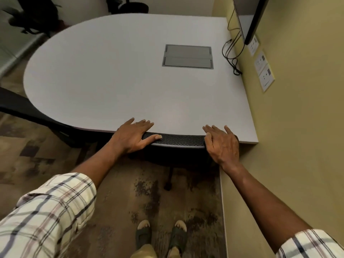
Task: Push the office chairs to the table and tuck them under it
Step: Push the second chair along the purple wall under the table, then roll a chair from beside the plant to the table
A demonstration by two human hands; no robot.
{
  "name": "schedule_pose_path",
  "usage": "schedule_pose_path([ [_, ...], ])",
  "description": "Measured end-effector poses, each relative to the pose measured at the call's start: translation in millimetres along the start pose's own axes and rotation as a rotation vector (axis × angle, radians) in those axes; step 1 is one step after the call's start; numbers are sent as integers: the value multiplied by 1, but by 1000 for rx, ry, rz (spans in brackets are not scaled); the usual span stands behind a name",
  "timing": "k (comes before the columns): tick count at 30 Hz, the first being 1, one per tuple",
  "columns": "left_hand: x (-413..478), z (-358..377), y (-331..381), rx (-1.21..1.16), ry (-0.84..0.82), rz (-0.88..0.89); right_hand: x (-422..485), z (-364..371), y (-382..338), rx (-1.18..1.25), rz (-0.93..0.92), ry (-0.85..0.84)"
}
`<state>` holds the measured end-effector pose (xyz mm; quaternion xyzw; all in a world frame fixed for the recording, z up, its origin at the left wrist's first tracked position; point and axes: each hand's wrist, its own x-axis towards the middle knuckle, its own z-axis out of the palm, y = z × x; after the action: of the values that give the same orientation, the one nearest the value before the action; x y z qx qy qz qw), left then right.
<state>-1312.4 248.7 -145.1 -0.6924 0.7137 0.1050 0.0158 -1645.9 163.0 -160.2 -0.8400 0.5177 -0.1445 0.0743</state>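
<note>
A black mesh-backed office chair (178, 140) stands right in front of me, its seat hidden under the white table (115, 75) and only the top of its backrest showing at the near edge. My left hand (133, 135) lies flat on the left end of that backrest, fingers spread over the table edge. My right hand (221, 144) rests the same way on the right end. A second black chair (28, 110) sits partly under the table's rounded left side. Another dark chair (31, 17) stands away from the table at the far left.
A grey cable hatch (187, 56) is set into the tabletop. A yellow wall (297, 108) with sockets (265, 75), black cables (231, 53) and a mounted screen (249, 17) runs along the right. One chair castor (167, 186) shows on the patterned carpet near my feet.
</note>
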Motion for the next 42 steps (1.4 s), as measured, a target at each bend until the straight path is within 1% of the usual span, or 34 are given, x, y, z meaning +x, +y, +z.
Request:
schedule_pose_path([
  [4, -23, -4, 8, -16, 93, -170, 6, -1, 5, -32, -10, 2],
  [8, -58, -4, -4, 33, 184, -232, 3, 4, -3, -32, -10, -36],
  [11, -88, -2, -20, 51, 214, -313, -3, 10, -22, -16, -68, -57],
  [14, -125, -1, -45, 62, 235, -418, -2, 14, -61, 5, -158, -51],
  [19, -194, -1, -83, 63, 285, -574, -6, 26, -142, 4, -357, -79],
  [21, -230, -5, -100, 62, 333, -648, -10, 34, -186, 4, -438, -100],
  [26, -309, -14, -137, 59, 357, -777, -25, 55, -287, 11, -553, -136],
  [30, -373, -17, -168, 84, 389, -866, -36, 67, -374, 76, -642, -167],
  [34, -425, -14, -191, 87, 411, -940, -49, 79, -445, 93, -755, -193],
  [38, -463, -8, -221, 84, 449, -1019, -51, 92, -514, 72, -852, -173],
  [42, -486, -2, -254, 73, 439, -1113, -45, 106, -580, 88, -957, -179],
])
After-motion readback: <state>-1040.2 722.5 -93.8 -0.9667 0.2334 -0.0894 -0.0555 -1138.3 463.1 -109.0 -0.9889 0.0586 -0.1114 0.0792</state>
